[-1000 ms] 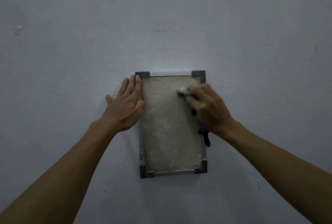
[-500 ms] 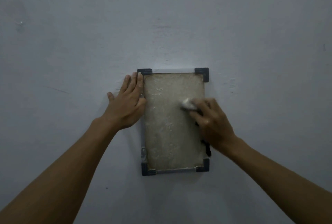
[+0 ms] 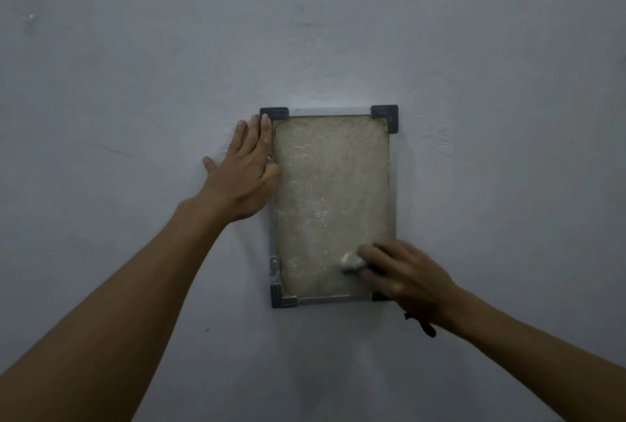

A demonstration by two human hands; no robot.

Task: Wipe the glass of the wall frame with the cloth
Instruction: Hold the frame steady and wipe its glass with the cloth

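The right hand (image 3: 411, 274) is curled around a small pale cloth (image 3: 351, 260), pinching it under the fingertips and pressing it onto the glass (image 3: 330, 204) near the lower right corner of the wall frame (image 3: 392, 184). The cloth pokes out just to the left of the fingertips; most of it is hidden beneath them, and its shape is blurred. The frame's lower right corner cap is almost wholly covered by this hand, with only a dark sliver showing below the knuckles. A dark strap (image 3: 421, 324) hangs from the wrist against the wall (image 3: 135, 65).

Above and to the left of the right hand the speckled, cloudy glass lies open up to the top edge and across to the left rail. Below the hand only a narrow strip of glass is left before the bottom rail.

The left hand (image 3: 242, 174) lies flat and spread, grasping nothing, its palm on the wall just beside the frame's left rail and its index finger lying along that rail up to the upper left corner cap. What sits behind the glass is hard to make out. Both forearms are cut off by the bottom edge of the view.
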